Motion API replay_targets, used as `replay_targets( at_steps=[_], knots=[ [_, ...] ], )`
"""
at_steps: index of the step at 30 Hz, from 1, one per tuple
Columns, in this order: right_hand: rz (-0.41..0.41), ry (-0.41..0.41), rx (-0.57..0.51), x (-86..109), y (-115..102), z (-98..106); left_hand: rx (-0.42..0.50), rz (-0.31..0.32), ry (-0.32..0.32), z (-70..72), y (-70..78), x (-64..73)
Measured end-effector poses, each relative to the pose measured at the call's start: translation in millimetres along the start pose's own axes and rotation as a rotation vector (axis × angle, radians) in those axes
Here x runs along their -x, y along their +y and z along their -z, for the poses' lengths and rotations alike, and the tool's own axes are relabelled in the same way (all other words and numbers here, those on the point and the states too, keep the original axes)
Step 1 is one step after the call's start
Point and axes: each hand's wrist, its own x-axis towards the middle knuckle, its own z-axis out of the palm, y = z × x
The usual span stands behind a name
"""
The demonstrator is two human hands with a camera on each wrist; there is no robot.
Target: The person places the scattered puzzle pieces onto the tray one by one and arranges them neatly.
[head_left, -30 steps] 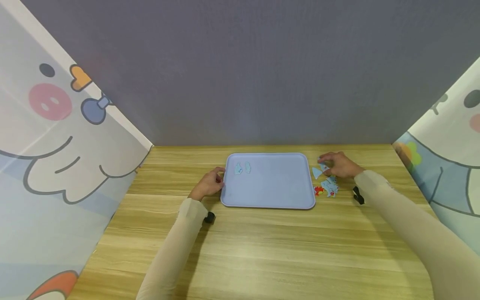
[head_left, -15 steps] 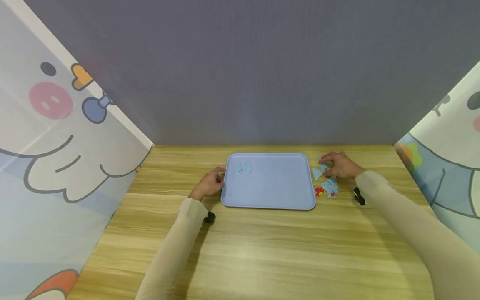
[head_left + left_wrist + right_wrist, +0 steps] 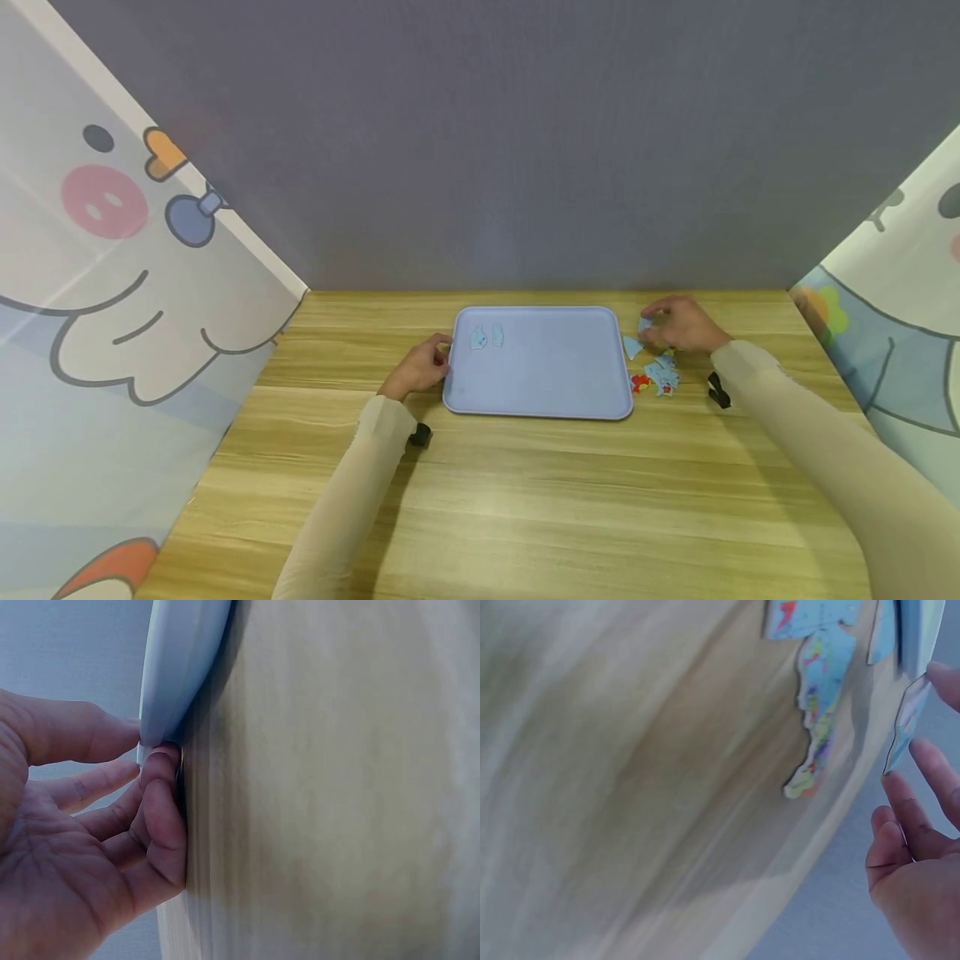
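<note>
My left hand [image 3: 416, 368] is at the left edge of a pale blue tray [image 3: 555, 367]. In the left wrist view the thumb presses the tray's rim [image 3: 161, 682] and the other fingers curl at its underside. My right hand [image 3: 684, 323], just right of the tray, pinches a light blue puzzle piece [image 3: 909, 720] between thumb and fingertips, tilted over the table. Beside the tray lie a triangular light blue piece [image 3: 632, 347], a red piece [image 3: 640, 382] and a cluster of blue pieces [image 3: 662, 373]. A long multicoloured piece [image 3: 823, 705] shows in the right wrist view.
Two light blue puzzle pieces [image 3: 478, 337] lie near the tray's upper left corner. Wood-grain table [image 3: 525, 500] surrounds the tray. A grey wall [image 3: 540, 167] rises at the back, with cartoon-printed panels [image 3: 105, 333] at both sides. Each wrist bears a black strap.
My right hand has risen slightly with the pinched piece, away from the cluster, and a yellow-green part of a piece shows below it. My left hand stays at the tray's edge.
</note>
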Motion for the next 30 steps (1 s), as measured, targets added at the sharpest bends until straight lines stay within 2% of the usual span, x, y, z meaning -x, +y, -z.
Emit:
replay_targets(
  at_steps=[4,7,13,19,30],
  knots=[
    [-0.019,0.012,-0.054,-0.2,-8.2,0.4,-0.004,0.009,0.001,1.0,-0.3,0.4],
    [0.001,0.033,-0.033,-0.7,-13.5,0.0,-0.003,0.009,0.002,1.1,0.1,0.2],
    [0.104,0.095,0.058,-2.7,-26.4,-1.2,-0.007,-0.002,0.002,0.7,0.3,0.6],
    [0.217,0.145,0.083,-5.8,-41.9,-8.3,-0.005,-0.002,-0.005,1.2,0.6,0.8],
    [0.214,0.125,0.064,-8.6,-66.9,-20.0,-0.002,0.016,-0.009,1.2,1.4,1.1]
  ],
)
